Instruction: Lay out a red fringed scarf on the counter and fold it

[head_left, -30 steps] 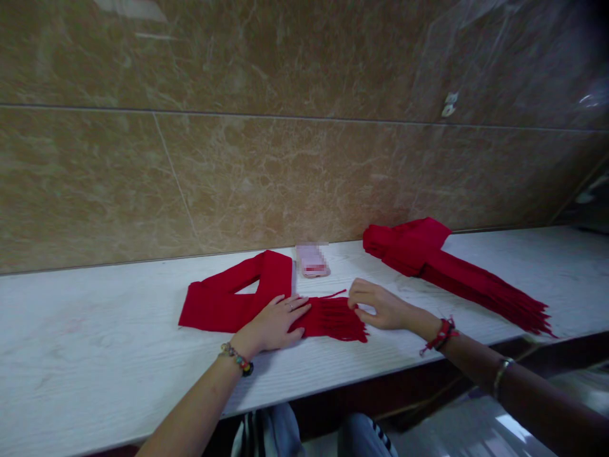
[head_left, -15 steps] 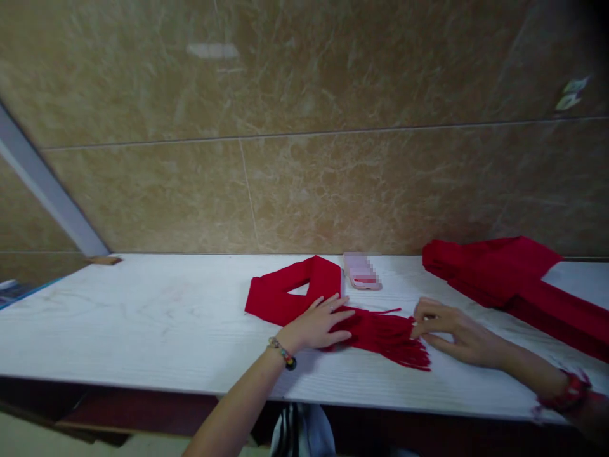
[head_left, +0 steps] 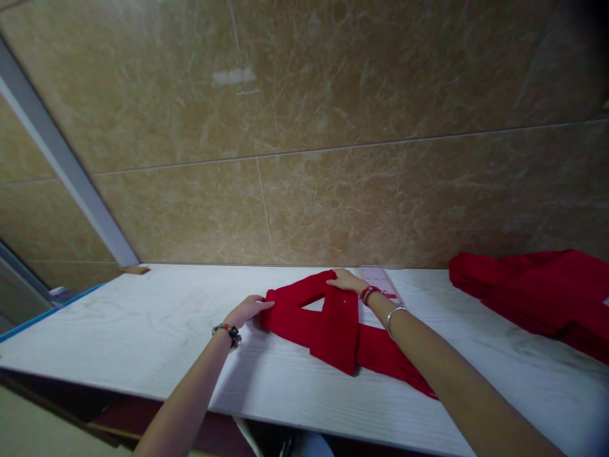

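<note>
A red scarf [head_left: 333, 324] lies folded into a triangle-like loop on the white table [head_left: 157, 330]. My left hand [head_left: 247, 310] grips the scarf's left corner, fingers curled over its edge. My right hand [head_left: 346, 279] reaches across and holds the far top corner of the fold, close to the wall. My right forearm crosses above the scarf's fringed end and hides part of it.
A pink phone [head_left: 380, 280] lies against the marble wall just right of my right hand. A second pile of red scarves [head_left: 537, 292] sits at the far right. A grey frame [head_left: 66, 165] runs up the wall at the left.
The view has swung left. My left hand moved from the scarf's middle to its left corner. My right hand left the fringe and went to the far top corner.
</note>
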A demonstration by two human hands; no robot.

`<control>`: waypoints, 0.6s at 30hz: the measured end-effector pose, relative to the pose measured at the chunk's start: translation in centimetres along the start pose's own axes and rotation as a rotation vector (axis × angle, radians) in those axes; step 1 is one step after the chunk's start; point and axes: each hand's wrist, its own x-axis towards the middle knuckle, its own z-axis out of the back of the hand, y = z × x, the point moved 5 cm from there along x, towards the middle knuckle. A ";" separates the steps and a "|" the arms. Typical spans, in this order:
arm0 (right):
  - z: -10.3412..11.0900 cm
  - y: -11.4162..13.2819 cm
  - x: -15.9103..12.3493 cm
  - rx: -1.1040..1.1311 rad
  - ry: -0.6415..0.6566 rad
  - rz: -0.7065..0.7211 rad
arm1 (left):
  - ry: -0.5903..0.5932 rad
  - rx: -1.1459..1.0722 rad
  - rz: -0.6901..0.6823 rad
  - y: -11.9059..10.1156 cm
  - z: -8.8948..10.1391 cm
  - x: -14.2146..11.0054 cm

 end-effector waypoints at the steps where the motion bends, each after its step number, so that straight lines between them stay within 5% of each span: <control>1: -0.2 -0.6 0.7 -0.005 0.010 -0.017 | 0.015 -0.009 -0.003 -0.1 -0.2 0.2; 11: 0.6 -5.5 2.5 0.023 0.165 -0.124 | -0.032 -0.088 -0.026 -0.1 -0.4 1.6; 18: -0.1 -6.6 2.5 0.066 0.115 -0.200 | -0.081 -0.046 -0.002 -0.1 -0.8 3.1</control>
